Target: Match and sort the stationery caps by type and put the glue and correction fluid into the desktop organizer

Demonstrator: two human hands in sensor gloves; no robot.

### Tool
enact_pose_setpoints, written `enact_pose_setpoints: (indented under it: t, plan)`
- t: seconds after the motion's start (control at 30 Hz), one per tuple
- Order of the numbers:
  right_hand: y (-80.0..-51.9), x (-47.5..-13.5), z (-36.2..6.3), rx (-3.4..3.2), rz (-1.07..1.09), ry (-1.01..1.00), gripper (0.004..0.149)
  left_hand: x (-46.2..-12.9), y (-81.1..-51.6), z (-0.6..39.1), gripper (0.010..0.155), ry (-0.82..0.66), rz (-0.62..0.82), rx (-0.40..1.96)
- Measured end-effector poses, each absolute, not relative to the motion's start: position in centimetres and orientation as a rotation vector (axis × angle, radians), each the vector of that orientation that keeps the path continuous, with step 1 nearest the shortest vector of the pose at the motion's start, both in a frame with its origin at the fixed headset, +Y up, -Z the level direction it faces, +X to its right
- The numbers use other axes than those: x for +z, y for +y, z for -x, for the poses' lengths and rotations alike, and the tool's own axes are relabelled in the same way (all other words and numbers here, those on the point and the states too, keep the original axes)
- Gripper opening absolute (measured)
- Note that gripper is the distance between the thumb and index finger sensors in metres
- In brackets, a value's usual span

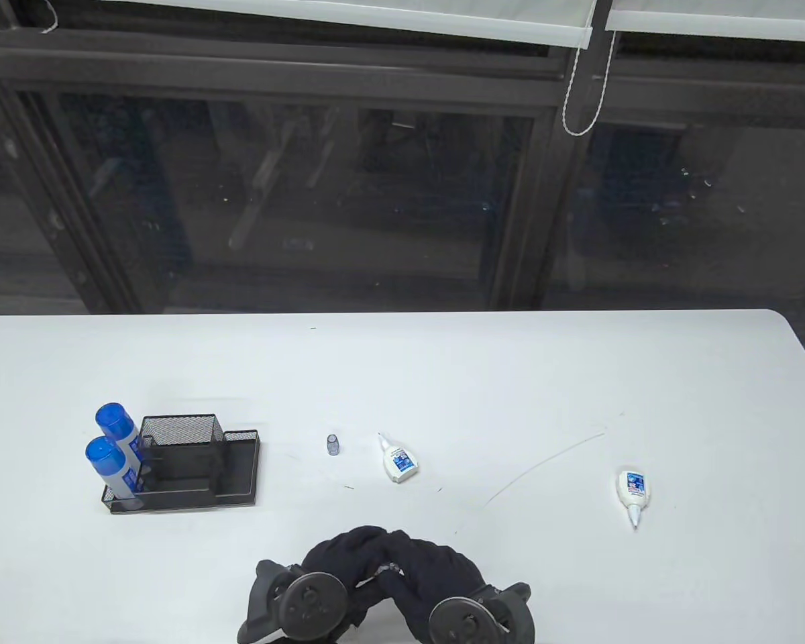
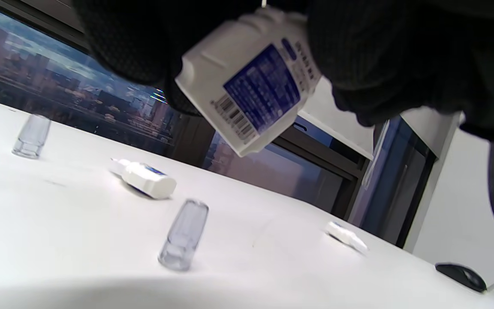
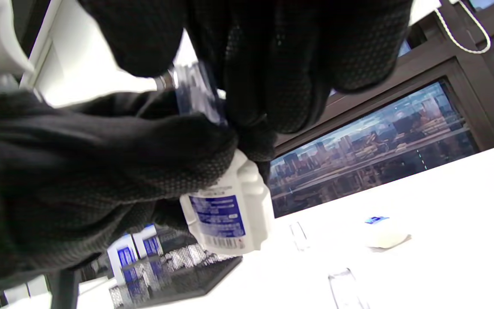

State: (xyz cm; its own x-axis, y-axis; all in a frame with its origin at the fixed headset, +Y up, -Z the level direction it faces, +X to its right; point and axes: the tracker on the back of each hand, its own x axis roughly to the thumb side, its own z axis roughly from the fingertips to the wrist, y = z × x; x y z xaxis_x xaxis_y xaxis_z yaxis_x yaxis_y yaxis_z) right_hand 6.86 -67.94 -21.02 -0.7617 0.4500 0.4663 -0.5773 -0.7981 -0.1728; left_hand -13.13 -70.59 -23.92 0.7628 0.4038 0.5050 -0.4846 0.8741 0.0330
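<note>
Right now the left hand [image 1: 349, 550] grips a correction fluid bottle [image 2: 251, 81] above the desk's [image 1: 577, 376] near edge, while the right hand [image 1: 436, 563] pinches a clear cap [image 3: 195, 94] at its nozzle end; the organizer [image 1: 194, 469] lies to their left.

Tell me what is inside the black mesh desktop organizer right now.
The organizer holds two blue-capped glue sticks standing in its left end. Its low tray looks bare. The tall mesh cup's inside is hidden by its walls, so anything in there cannot be seen.

Gloved hands [image 2: 358, 56] hold a white bottle [image 2: 251, 81] above two clear caps [image 2: 184, 235].
</note>
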Motion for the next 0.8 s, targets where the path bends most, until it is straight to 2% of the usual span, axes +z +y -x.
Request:
enact_pose_setpoints:
  t: [0.13, 0.3, 0.37, 0.47, 0.57, 0.7, 0.8]
  plan:
    - [-67.6, -21.4, -8.1, 2.529, -0.502, -0.457, 0.055, -26.5, -68.7, 15.9, 0.054, -0.443, -0.160, 0.598]
    - [-67.5, -21.6, -8.4, 2.514, -0.491, -0.435, 0.055, -29.8, -65.9, 19.5, 0.053, -0.360, -0.213, 0.497]
    - [-67.5, -21.6, -8.4, 2.520, -0.496, -0.432, 0.055, -31.5, -64.6, 21.2, 0.052, -0.290, -0.265, 0.425]
    - [-67.4, -21.6, -8.5, 2.510, -0.495, -0.421, 0.055, -33.9, -63.5, 23.2, 0.052, -0.170, -0.261, 0.374]
    - [-67.6, -21.8, -8.6, 2.507, -0.500, -0.389, 0.054, -36.2, -63.3, 24.5, 0.053, -0.070, -0.227, 0.228]
    - [-67.9, -22.1, -8.7, 2.505, -0.507, -0.348, 0.053, -38.5, -64.7, 25.5, 0.052, 0.045, -0.134, 0.081]
    - [-68.0, -22.3, -8.8, 2.515, -0.504, -0.332, 0.053, -39.4, -65.7, 25.9, 0.051, 0.043, -0.094, 0.068]
